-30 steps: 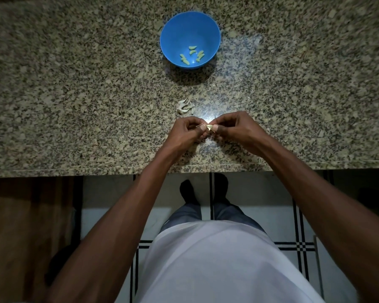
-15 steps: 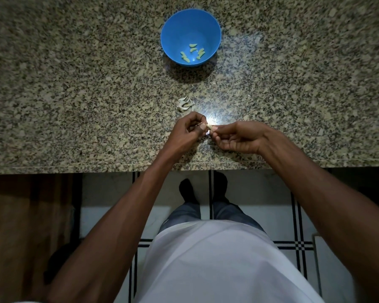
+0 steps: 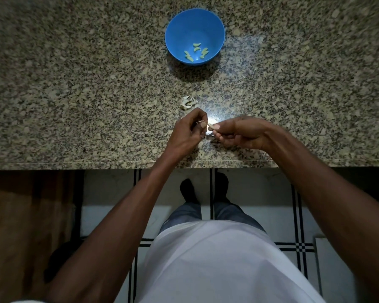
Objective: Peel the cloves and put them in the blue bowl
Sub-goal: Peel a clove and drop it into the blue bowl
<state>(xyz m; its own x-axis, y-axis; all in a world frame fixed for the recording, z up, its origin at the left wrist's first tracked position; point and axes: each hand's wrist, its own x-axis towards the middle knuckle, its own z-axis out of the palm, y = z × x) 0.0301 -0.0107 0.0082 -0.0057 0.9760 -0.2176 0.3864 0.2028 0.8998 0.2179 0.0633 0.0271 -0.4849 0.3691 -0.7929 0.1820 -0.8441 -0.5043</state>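
A blue bowl (image 3: 173,36) stands at the far middle of the granite counter, with several pale peeled cloves (image 3: 196,52) lying in its bottom. Nearer me, my right hand (image 3: 242,133) pinches a small garlic clove (image 3: 211,126) between thumb and fingertips. My left hand (image 3: 187,132) is curled just left of it, pinching a thin strip of skin (image 3: 200,122) at the fingertips. The two hands almost touch, a little above the counter. Most of the clove is hidden by my fingers.
A small heap of papery garlic skins (image 3: 188,102) lies on the counter (image 3: 74,95) between my hands and the bowl. The counter's front edge (image 3: 96,164) runs just below my wrists. Beyond it are a tiled floor and my feet.
My right hand has turned and dropped slightly, knuckles now to the right. The left hand has drawn a little away from the clove with a strip of skin.
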